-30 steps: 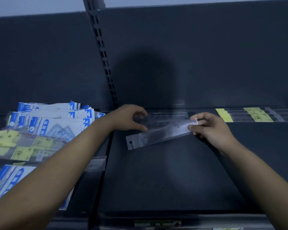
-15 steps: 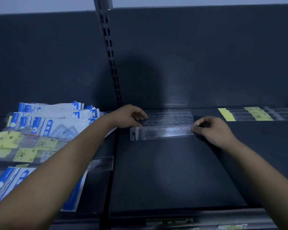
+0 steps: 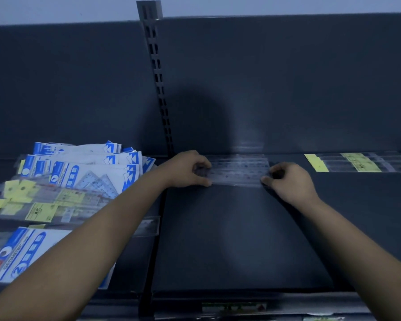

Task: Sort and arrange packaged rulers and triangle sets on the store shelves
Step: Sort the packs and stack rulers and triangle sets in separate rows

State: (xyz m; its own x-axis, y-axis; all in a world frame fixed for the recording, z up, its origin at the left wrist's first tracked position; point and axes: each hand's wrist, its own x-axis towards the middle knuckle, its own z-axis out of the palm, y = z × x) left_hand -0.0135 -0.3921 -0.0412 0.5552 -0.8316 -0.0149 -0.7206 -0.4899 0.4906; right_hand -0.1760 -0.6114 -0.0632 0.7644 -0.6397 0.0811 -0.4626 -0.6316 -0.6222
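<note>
While both hands press at its ends, a clear plastic-sleeved ruler pack [image 3: 237, 174] lies flat at the back of the dark metal shelf [image 3: 241, 239].

The left hand [image 3: 188, 169] pinches the pack's left end with curled fingers; the right hand [image 3: 288, 181] pinches its right end. Left of the pack sits a heap of blue-and-white triangle-set packets [image 3: 86, 167]; right of it lie yellow-labelled ruler sleeves [image 3: 357, 162].
</note>
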